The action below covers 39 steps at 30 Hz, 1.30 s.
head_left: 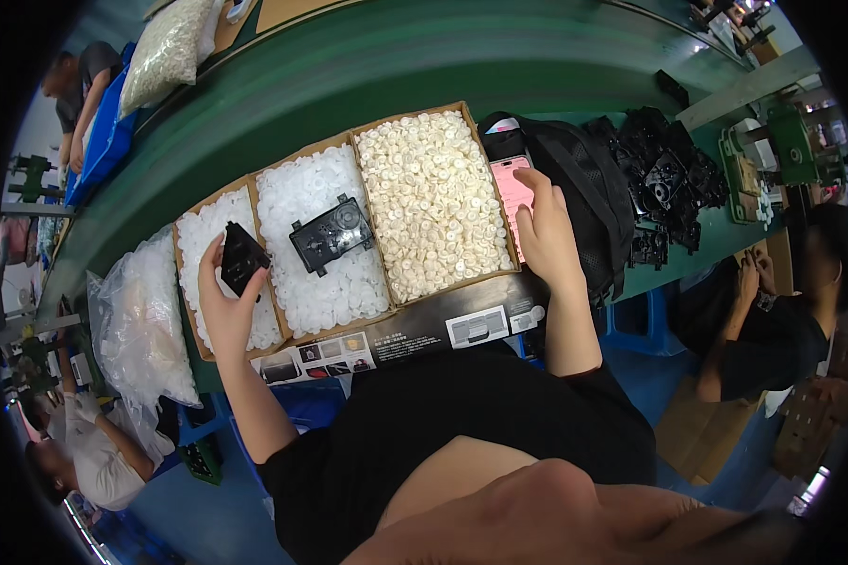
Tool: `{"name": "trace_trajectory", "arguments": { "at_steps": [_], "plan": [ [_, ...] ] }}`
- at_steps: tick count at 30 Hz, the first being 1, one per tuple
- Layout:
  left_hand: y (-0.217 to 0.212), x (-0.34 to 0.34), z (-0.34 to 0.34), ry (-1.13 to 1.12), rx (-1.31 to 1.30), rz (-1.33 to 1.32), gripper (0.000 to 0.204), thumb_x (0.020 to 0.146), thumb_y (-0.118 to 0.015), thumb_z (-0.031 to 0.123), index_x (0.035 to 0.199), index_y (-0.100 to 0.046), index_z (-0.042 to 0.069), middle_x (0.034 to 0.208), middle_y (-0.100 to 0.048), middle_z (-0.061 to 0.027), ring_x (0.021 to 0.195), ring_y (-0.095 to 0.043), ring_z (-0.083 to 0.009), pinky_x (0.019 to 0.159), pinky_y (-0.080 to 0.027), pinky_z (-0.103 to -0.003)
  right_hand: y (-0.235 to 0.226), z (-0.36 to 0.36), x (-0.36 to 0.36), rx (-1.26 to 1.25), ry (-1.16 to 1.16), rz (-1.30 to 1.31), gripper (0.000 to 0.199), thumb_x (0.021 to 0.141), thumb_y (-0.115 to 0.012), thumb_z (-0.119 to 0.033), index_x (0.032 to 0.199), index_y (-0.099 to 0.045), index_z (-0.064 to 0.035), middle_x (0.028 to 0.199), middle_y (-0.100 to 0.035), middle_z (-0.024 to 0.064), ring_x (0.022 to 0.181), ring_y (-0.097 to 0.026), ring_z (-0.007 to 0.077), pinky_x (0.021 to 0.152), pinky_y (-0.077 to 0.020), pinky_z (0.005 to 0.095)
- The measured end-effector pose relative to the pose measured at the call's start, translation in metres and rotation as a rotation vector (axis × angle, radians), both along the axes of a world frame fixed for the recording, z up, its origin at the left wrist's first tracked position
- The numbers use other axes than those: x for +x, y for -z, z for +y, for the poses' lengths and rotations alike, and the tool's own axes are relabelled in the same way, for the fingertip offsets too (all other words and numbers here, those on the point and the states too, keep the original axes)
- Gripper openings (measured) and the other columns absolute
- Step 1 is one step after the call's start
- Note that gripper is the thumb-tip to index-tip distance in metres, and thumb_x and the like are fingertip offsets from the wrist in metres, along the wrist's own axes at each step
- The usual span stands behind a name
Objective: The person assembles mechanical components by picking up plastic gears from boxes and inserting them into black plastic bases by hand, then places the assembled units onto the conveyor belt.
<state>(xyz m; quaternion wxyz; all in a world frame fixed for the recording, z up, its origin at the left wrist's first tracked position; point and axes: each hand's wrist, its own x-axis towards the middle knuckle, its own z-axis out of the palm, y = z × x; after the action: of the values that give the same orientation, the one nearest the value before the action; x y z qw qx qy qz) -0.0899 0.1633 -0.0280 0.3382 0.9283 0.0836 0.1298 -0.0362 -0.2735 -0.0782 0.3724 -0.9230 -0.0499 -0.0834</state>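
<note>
A black part (pixel 243 258) is pinched in the left hand (pixel 219 303), a phone (pixel 513 193) gripped in the right hand (pixel 543 229), a second part (pixel 332 234) lying unassembled mid-frame.

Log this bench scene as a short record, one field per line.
left hand: holds a small black plastic part over the box
right hand: rests on a pink phone
box: cardboard, three compartments of small white and cream pieces
loose part: black housing lying in the middle compartment
beside box: black bag
</note>
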Motion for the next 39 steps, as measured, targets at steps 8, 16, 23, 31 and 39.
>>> {"name": "trace_trajectory", "arguments": {
  "at_steps": [8, 16, 23, 31, 39],
  "plan": [
    [0.029, -0.020, -0.004, 0.003, 0.021, -0.035, 0.071, 0.084, -0.082, 0.012, 0.148, -0.054, 0.005, 0.140, -0.059, -0.0159, 0.125, -0.057, -0.0335, 0.110, -0.044, -0.041, -0.019, 0.002, -0.005, -0.063, 0.093, 0.167, 0.050, 0.089, -0.054, -0.003, 0.139, -0.052, 0.0007, 0.129, -0.068, 0.0213, 0.112, -0.061, 0.0389, 0.100, -0.0509, 0.0440],
    [0.039, -0.018, -0.015, -0.014, 0.062, -0.004, 0.067, 0.089, -0.078, 0.016, 0.150, -0.053, 0.007, 0.142, -0.056, -0.0164, 0.131, -0.052, -0.0344, 0.113, -0.040, -0.043, -0.001, 0.001, -0.004, -0.024, 0.018, 0.012, 0.052, 0.089, -0.051, 0.001, 0.140, -0.053, 0.0003, 0.134, -0.066, 0.0205, 0.114, -0.061, 0.0360, 0.098, -0.0511, 0.0416],
    [0.045, -0.019, -0.014, 0.003, 0.043, -0.032, 0.065, 0.092, -0.075, 0.016, 0.151, -0.051, 0.007, 0.143, -0.056, -0.0163, 0.133, -0.050, -0.0352, 0.115, -0.038, -0.044, 0.005, 0.006, 0.002, -0.098, 0.021, 0.030, 0.052, 0.088, -0.052, 0.001, 0.140, -0.054, -0.0005, 0.134, -0.066, 0.0207, 0.111, -0.061, 0.0366, 0.099, -0.0508, 0.0413],
    [0.045, -0.017, -0.017, 0.026, 0.038, -0.045, 0.065, 0.092, -0.075, 0.015, 0.151, -0.051, 0.007, 0.145, -0.056, -0.0163, 0.133, -0.050, -0.0353, 0.116, -0.037, -0.043, -0.004, 0.008, 0.000, -0.218, 0.125, 0.071, 0.050, 0.089, -0.057, -0.005, 0.139, -0.055, -0.0014, 0.130, -0.067, 0.0212, 0.108, -0.061, 0.0389, 0.097, -0.0518, 0.0442],
    [0.046, -0.015, -0.018, 0.030, 0.053, -0.043, 0.065, 0.091, -0.075, 0.014, 0.151, -0.051, 0.007, 0.145, -0.056, -0.0159, 0.133, -0.051, -0.0349, 0.116, -0.037, -0.043, 0.008, 0.005, 0.000, -0.163, 0.009, -0.089, 0.049, 0.088, -0.056, -0.001, 0.137, -0.057, -0.0014, 0.118, -0.068, 0.0186, 0.102, -0.063, 0.0360, 0.091, -0.0526, 0.0423]
  ]
}}
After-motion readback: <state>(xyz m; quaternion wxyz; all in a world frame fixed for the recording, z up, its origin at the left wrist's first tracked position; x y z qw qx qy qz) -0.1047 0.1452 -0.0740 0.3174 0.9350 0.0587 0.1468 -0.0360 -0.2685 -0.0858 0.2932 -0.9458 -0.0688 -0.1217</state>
